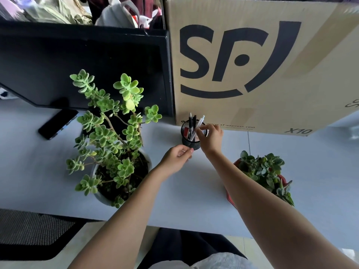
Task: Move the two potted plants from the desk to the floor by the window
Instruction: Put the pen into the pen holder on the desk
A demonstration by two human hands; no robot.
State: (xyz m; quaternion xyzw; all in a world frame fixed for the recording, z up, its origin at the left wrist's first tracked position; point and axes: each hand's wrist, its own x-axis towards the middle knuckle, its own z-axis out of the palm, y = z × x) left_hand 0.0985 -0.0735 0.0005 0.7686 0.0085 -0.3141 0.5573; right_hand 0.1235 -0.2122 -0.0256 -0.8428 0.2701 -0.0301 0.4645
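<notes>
A tall leafy succulent in a white pot (101,195) stands on the white desk (184,200) at the left. A shorter succulent in a red pot (231,199) stands at the right, partly hidden behind my right forearm. Between them, farther back, is a black mesh pen holder (186,141). My right hand (210,138) pinches a white pen (198,125) whose lower end is inside the holder. My left hand (177,158) hovers just left of the holder's base, fingers curled around something small that I cannot make out. Neither hand touches a plant.
A large SF cardboard box (262,65) fills the back right of the desk. A dark monitor (83,65) stands at the back left, with a black phone (58,124) lying below it. A mesh chair seat (33,230) is at the lower left.
</notes>
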